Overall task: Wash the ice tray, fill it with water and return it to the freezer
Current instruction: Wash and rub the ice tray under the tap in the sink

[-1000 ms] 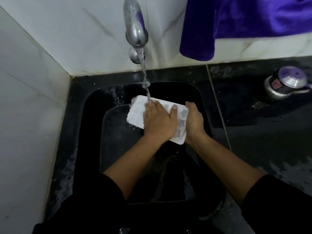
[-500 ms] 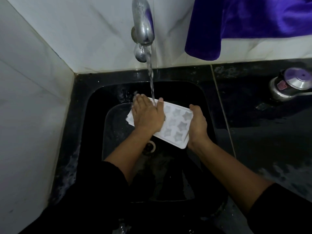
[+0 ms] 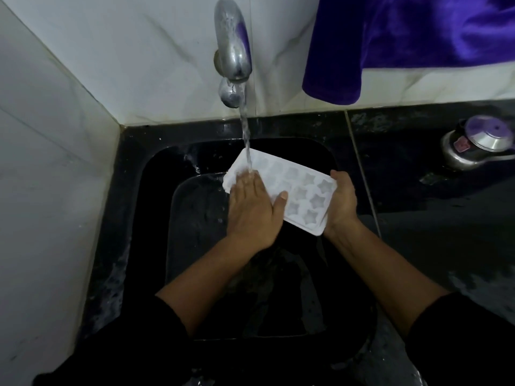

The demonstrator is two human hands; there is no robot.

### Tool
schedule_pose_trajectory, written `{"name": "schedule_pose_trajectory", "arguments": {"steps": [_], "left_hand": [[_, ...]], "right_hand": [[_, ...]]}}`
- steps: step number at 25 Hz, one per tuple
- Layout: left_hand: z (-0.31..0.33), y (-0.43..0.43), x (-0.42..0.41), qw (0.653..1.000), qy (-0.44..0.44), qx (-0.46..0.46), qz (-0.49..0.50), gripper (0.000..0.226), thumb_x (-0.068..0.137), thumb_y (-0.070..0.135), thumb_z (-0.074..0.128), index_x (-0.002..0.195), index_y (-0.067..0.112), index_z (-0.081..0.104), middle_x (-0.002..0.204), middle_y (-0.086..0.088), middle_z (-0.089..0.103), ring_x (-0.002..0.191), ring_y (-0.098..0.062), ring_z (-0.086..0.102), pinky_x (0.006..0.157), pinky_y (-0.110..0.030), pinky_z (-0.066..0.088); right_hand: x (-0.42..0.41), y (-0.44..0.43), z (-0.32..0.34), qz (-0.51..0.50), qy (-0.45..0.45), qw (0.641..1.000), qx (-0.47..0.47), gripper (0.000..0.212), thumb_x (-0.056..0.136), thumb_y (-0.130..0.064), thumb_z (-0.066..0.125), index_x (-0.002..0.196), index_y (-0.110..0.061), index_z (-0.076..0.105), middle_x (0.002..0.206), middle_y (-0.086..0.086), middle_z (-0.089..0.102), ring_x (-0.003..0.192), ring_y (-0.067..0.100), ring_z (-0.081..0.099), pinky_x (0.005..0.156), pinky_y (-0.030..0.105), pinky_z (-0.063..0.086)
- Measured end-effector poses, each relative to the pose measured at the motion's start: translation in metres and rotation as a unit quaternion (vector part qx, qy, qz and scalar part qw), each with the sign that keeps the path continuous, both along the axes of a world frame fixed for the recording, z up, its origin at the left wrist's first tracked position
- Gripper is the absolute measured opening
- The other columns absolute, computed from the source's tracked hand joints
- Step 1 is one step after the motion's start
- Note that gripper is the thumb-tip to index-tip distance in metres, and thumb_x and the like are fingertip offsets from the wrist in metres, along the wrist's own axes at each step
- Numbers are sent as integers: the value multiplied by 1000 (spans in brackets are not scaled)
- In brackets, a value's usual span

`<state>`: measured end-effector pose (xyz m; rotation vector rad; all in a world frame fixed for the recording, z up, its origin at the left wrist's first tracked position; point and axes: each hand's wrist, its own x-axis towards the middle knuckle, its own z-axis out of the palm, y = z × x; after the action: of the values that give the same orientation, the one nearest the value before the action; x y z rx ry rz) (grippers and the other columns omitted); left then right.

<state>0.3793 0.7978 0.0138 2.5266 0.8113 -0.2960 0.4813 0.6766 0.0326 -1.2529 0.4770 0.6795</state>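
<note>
A white ice tray (image 3: 302, 190) with star-shaped cups is held over the black sink (image 3: 156, 246), tilted with its left end higher. My right hand (image 3: 341, 200) grips the tray's right end, thumb over the rim. My left hand (image 3: 252, 211) lies flat on the tray's left part, fingers straight, covering several cups. Water runs from the metal tap (image 3: 232, 45) onto the tray's left end, just at my left fingertips.
A purple cloth (image 3: 404, 37) hangs over the white tiled wall at the upper right. A steel pressure cooker (image 3: 473, 142) stands on the dark wet counter to the right. White tiled wall closes the left side of the sink.
My left hand slid left along the tray and then back a little toward the near edge, uncovering the right-hand star cups. The right hand kept its hold.
</note>
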Motion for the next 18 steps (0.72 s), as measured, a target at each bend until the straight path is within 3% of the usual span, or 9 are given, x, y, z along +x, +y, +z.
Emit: {"name": "schedule_pose_trajectory", "arguments": {"steps": [2,5,9,13,15,17,18], "left_hand": [[-6,11,-3,1000,-7,-8,17,81,110,55,19,165,0,-6,174,-18,-12,162,-29,-13,131,-43,-7],[-3,48,6,990,32,-9,137,81,111,51,21,164,-4,-5,173,-23,-10,162,-33,-10,131,-46,-2],[-3,11,-5,1000,13,-20,18,81,110,55,18,164,0,-7,173,-19,-16,161,-30,-15,131,-43,-6],[-4,47,1,994,0,-21,107,87,108,61,24,165,2,-7,174,-16,-14,161,-27,-15,131,-43,-9],[-3,32,-2,996,-35,-45,66,87,106,64,18,165,5,-8,174,-14,-15,161,-26,-17,131,-43,-9],[-1,-2,-7,992,-84,-94,-3,91,97,70,6,167,13,-7,175,-5,-16,160,-18,-20,130,-40,-13],[-1,-8,-10,983,-115,-141,8,92,93,72,5,167,18,-4,175,0,-14,160,-13,-19,129,-39,-14]], "right_hand": [[-1,2,-4,19,-2,1000,-3,40,101,-34,48,72,-12,64,67,5,69,59,23,66,56,26,53],[-2,5,-8,50,0,999,-10,35,99,-37,53,81,-12,68,74,6,71,65,24,69,61,30,56],[1,19,-2,59,5,998,-5,35,100,-34,50,80,-11,67,74,7,70,64,24,68,59,27,55],[-3,28,3,100,-8,995,-12,39,103,-34,48,79,-11,69,68,5,73,56,19,69,56,25,55],[-1,37,8,104,-15,994,-12,39,104,-34,49,77,-12,67,67,5,71,55,18,68,53,22,53],[0,46,10,123,-10,992,0,43,104,-42,48,91,-10,73,83,10,75,71,22,72,64,26,57],[-2,49,10,140,-4,990,10,52,105,-51,45,104,-8,75,95,12,78,83,26,74,75,29,59]]}}
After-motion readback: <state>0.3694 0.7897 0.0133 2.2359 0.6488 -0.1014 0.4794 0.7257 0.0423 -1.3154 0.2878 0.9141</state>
